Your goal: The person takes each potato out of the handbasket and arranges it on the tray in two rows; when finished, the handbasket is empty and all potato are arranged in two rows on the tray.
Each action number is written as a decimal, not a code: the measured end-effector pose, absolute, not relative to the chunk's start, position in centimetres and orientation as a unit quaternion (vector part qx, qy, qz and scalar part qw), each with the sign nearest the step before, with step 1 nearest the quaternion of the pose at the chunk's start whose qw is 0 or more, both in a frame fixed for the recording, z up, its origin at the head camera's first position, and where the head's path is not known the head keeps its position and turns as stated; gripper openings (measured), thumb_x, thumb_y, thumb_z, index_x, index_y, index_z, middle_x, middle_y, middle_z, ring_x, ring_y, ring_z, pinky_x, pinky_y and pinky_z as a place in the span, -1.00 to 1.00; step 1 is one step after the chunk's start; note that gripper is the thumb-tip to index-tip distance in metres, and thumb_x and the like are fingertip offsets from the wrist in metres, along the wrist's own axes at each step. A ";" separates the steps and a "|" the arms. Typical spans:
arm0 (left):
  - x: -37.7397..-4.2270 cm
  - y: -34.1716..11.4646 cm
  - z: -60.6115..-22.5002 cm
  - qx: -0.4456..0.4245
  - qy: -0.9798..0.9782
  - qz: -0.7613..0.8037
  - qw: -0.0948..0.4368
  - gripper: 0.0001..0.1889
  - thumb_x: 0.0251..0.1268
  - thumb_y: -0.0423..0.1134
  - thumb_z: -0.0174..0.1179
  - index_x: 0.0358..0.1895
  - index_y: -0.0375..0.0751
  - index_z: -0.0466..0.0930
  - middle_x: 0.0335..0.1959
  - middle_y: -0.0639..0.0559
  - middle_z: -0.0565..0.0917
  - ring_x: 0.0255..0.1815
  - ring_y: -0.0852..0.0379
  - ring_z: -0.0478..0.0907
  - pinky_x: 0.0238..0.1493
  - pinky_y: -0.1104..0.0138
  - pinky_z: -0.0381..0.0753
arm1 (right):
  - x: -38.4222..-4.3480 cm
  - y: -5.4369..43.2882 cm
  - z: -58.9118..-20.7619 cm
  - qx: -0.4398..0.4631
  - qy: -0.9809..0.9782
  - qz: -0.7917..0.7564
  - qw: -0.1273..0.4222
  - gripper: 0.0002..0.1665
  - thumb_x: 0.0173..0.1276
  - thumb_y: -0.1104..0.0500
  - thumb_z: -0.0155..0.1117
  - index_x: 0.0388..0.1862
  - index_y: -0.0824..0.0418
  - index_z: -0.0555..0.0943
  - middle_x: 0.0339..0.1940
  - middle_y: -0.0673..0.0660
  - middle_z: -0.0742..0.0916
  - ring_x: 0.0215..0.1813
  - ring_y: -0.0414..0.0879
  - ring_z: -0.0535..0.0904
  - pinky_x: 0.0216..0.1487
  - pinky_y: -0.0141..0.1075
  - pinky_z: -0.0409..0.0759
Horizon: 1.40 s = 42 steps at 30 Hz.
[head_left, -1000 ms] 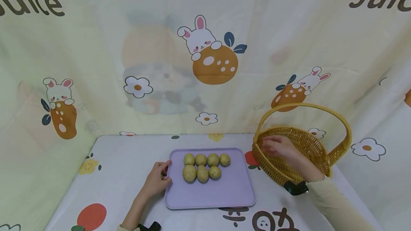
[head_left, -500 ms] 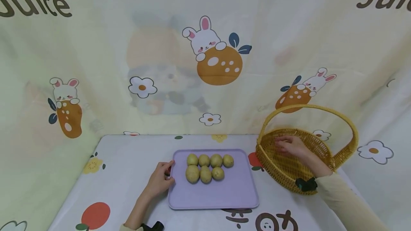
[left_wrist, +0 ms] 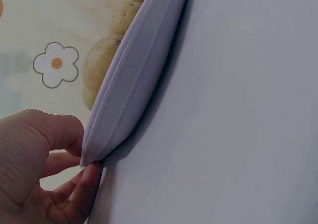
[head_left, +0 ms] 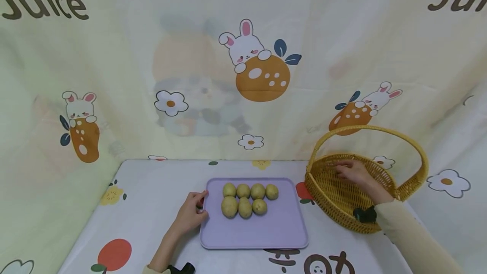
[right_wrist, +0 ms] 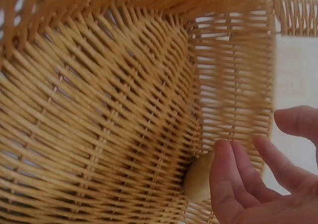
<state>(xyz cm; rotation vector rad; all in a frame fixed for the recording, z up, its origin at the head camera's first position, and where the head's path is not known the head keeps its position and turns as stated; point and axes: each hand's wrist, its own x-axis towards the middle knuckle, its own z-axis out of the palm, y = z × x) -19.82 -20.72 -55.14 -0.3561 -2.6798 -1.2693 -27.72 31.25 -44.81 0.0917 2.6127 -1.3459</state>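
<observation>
On the lavender tray (head_left: 258, 234), several potatoes (head_left: 244, 207) lie in two rows. My left hand (head_left: 190, 212) holds the tray's left edge. In the left wrist view the thumb and fingers (left_wrist: 89, 184) meet the tray's rim (left_wrist: 124, 90) at its end. Over at the right, my right hand (head_left: 354, 172) reaches into a wicker basket (head_left: 331, 193) with a tall handle. The right wrist view shows a single potato (right_wrist: 198, 178) inside the basket, partly hidden by the fingers (right_wrist: 226, 169). Those fingers are spread from the thumb and grip nothing.
A white printed cloth (head_left: 160, 181) covers the table. Behind it hangs a curtain (head_left: 205, 147) with rabbits and flowers. The basket's handle (head_left: 370, 127) arches high over its opening, and the tray stands a little to its left.
My right hand has moved right and deeper across the basket, its fingers loosening. The whole scene has shifted slightly right in view. My left hand stays at the tray's edge.
</observation>
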 end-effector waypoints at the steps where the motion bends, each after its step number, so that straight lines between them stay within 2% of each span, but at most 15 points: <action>1: -19.8 -20.7 -55.1 -0.117 -0.896 -0.423 0.075 -0.34 -0.13 -0.51 0.23 0.23 -0.45 0.51 -0.12 -0.11 0.46 -0.29 0.18 0.48 -0.30 0.44 0.53 | -27.8 31.5 -44.9 0.032 0.887 -0.450 0.097 -0.39 0.54 0.13 -0.04 0.34 0.61 0.29 0.19 0.58 0.50 0.10 0.30 0.57 0.02 0.00 0.61; 5: -19.8 -20.6 -55.0 -0.114 -0.895 -0.425 0.075 -0.35 -0.13 -0.51 0.21 0.23 -0.44 0.51 -0.13 -0.10 0.46 -0.28 0.17 0.48 -0.29 0.43 0.53 | -28.4 32.3 -45.4 0.044 0.911 -0.405 0.066 -0.38 0.53 0.09 -0.04 0.31 0.60 0.33 0.24 0.61 0.42 0.19 0.43 0.43 0.06 0.11 0.53; 9: -19.7 -20.8 -55.1 -0.138 -0.887 -0.428 0.103 -0.36 -0.15 -0.48 0.20 0.20 -0.49 0.51 -0.15 -0.11 0.46 -0.31 0.20 0.47 -0.33 0.44 0.54 | -29.2 33.1 -45.9 0.070 0.922 -0.380 0.034 -0.37 0.50 0.09 -0.03 0.28 0.62 0.34 0.26 0.63 0.37 0.21 0.48 0.36 0.07 0.18 0.46; 12: -19.6 -20.8 -55.3 -0.160 -0.882 -0.426 0.127 -0.36 -0.17 -0.46 0.18 0.18 -0.53 0.50 -0.18 -0.12 0.45 -0.35 0.23 0.45 -0.37 0.47 0.51 | -29.6 33.6 -46.3 0.088 0.915 -0.391 0.041 -0.35 0.50 0.10 -0.03 0.31 0.63 0.30 0.32 0.63 0.31 0.28 0.48 0.29 0.16 0.21 0.41; 15: -19.7 -20.9 -55.2 -0.158 -0.882 -0.428 0.121 -0.36 -0.17 -0.46 0.19 0.19 -0.52 0.51 -0.18 -0.13 0.45 -0.35 0.23 0.46 -0.37 0.46 0.52 | -29.7 34.0 -46.5 0.093 0.912 -0.395 0.064 -0.33 0.52 0.08 -0.06 0.34 0.63 0.26 0.36 0.63 0.23 0.32 0.51 0.21 0.20 0.23 0.36; 22: -19.8 -20.8 -55.0 -0.115 -0.891 -0.435 0.069 -0.33 -0.15 -0.52 0.22 0.24 -0.44 0.51 -0.11 -0.12 0.46 -0.29 0.15 0.50 -0.31 0.44 0.55 | -29.7 34.5 -47.1 0.073 0.903 -0.414 0.083 -0.33 0.52 0.13 -0.06 0.35 0.67 0.23 0.29 0.65 0.34 0.09 0.35 0.46 -0.09 -0.04 0.56; 27: -19.9 -20.8 -54.9 -0.109 -0.893 -0.432 0.060 -0.33 -0.12 -0.53 0.22 0.26 -0.41 0.50 -0.11 -0.11 0.46 -0.29 0.16 0.50 -0.31 0.44 0.55 | -29.9 34.5 -47.6 0.080 0.905 -0.414 0.058 -0.38 0.49 0.16 -0.03 0.29 0.67 0.31 0.26 0.66 0.35 0.16 0.43 0.41 -0.02 0.06 0.53; 30: -19.9 -20.7 -54.9 -0.113 -0.891 -0.435 0.063 -0.33 -0.12 -0.52 0.23 0.25 -0.42 0.50 -0.10 -0.12 0.46 -0.30 0.16 0.50 -0.32 0.44 0.54 | -29.9 34.7 -47.6 0.089 0.908 -0.408 0.035 -0.44 0.44 0.18 0.04 0.20 0.65 0.41 0.19 0.63 0.42 0.10 0.42 0.43 -0.09 0.03 0.53; 33: -20.0 -20.6 -54.8 -0.116 -0.892 -0.432 0.063 -0.33 -0.12 -0.52 0.23 0.26 -0.42 0.50 -0.10 -0.13 0.46 -0.31 0.16 0.50 -0.32 0.43 0.54 | -29.8 34.9 -47.6 0.092 0.908 -0.408 0.021 -0.50 0.40 0.19 0.11 0.10 0.63 0.49 0.11 0.57 0.49 -0.02 0.31 0.49 -0.22 -0.11 0.53; 35: -20.0 -20.5 -54.8 -0.117 -0.893 -0.431 0.064 -0.33 -0.12 -0.52 0.23 0.26 -0.42 0.50 -0.10 -0.12 0.46 -0.30 0.17 0.50 -0.32 0.43 0.54 | -29.7 35.0 -47.5 0.088 0.907 -0.411 0.021 -0.53 0.38 0.20 0.16 0.05 0.61 0.52 0.06 0.53 0.52 -0.12 0.17 0.52 -0.29 -0.21 0.51; 38: -20.0 -20.5 -54.9 -0.118 -0.894 -0.428 0.067 -0.33 -0.13 -0.52 0.23 0.25 -0.42 0.50 -0.10 -0.12 0.47 -0.30 0.16 0.50 -0.32 0.43 0.54 | -29.6 35.1 -47.4 0.069 0.902 -0.424 0.045 -0.50 0.38 0.21 0.18 0.07 0.65 0.49 0.10 0.54 0.50 -0.13 0.05 0.54 -0.29 -0.24 0.56; 42: -19.8 -20.7 -55.0 -0.112 -0.894 -0.429 0.066 -0.34 -0.13 -0.51 0.23 0.25 -0.41 0.51 -0.09 -0.12 0.47 -0.31 0.16 0.50 -0.31 0.43 0.54 | -29.6 35.0 -47.4 0.044 0.897 -0.430 0.094 -0.44 0.40 0.23 0.17 0.16 0.71 0.42 0.20 0.62 0.43 0.00 0.13 0.56 -0.19 -0.21 0.63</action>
